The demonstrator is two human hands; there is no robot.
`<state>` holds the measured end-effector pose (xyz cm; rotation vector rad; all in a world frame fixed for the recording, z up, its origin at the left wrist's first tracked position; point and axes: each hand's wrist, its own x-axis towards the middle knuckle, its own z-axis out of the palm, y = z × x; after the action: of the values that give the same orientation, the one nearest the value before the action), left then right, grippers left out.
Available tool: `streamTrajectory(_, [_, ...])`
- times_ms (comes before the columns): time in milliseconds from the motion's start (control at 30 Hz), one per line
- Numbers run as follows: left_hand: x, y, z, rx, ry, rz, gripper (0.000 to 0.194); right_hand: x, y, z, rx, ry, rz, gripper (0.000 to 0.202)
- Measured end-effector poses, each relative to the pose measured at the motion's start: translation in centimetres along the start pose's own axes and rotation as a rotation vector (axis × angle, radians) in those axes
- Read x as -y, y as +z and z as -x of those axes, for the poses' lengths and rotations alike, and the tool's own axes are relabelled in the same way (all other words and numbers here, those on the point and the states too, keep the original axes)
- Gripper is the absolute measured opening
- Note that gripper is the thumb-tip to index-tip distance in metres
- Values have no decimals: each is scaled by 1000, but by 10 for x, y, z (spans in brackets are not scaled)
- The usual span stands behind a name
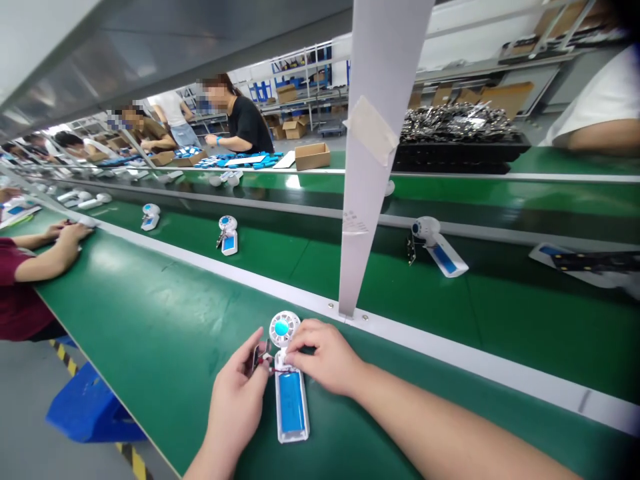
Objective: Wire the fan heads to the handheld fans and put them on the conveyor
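In front of me on the green bench lies a white handheld fan [293, 437], its round head pointing away and a blue battery [291, 402] in its opened handle. My left hand [240, 383] is closed on a small circuit board [257, 355] at the fan's left side. Thin red and dark wires [277, 370] run from the board's side across to the handle. My right hand [325, 353] pinches at the fan's neck, just below the head; the fingers hide what exactly they hold.
Beyond the bench's white edge strip [450, 343], a green conveyor belt [280, 247] carries more fans, including one fan [440, 247] at right. An upright metal post [373, 153] stands just ahead. A co-worker's arms [55, 250] rest at left. A black tray [450, 157] holds metallic parts.
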<state>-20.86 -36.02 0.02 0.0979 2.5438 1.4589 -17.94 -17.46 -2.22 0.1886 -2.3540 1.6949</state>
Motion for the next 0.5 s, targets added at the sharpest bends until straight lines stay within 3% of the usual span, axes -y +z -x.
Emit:
streamTrajectory(100, [-5, 2, 5, -50, -63, 45, 50, 6, 2, 2, 32, -20, 81, 10])
streamTrajectory(200, [-8, 5, 10, -102, -37, -34, 38, 10, 2, 4, 64, -78, 180, 7])
streamTrajectory(400, [-6, 11, 14, -159, 248, -160, 25, 8, 4, 8, 95, -136, 376, 9])
streamTrajectory(500, [-4, 13, 13, -176, 286, -200, 24, 6, 6, 8, 69, -147, 378, 8])
